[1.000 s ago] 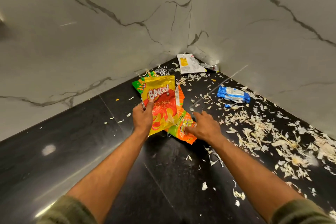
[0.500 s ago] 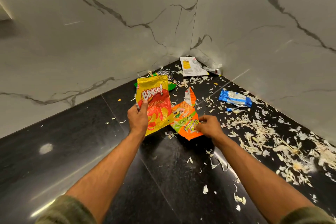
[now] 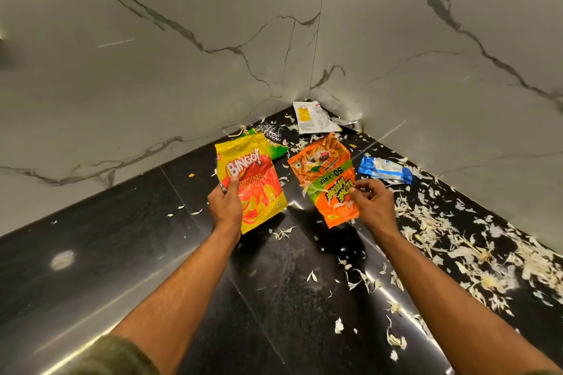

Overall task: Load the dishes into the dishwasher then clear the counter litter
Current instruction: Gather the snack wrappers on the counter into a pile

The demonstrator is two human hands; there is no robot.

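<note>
Both forearms reach forward over the black counter (image 3: 91, 268), sleeves at the near edge. White scraps (image 3: 457, 253) litter the counter's right side, thickest along the right wall. The left hand (image 3: 225, 207) is raised above the counter, thumb pressed on the face of a yellow Bingo bag (image 3: 253, 186) and fingers curled behind its left edge, holding it upright. Just beside it, apart, the right hand (image 3: 373, 202) pinches an orange wrapper (image 3: 326, 179) by its right edge, the print upside down. Behind the bag a green packet (image 3: 275, 144) lies on the counter near the left wall. A blue wrapper (image 3: 385, 170) lies near the right wall. A white packet (image 3: 310, 117) lies in the far corner, with crumpled foil (image 3: 350, 123) beside it.
</note>
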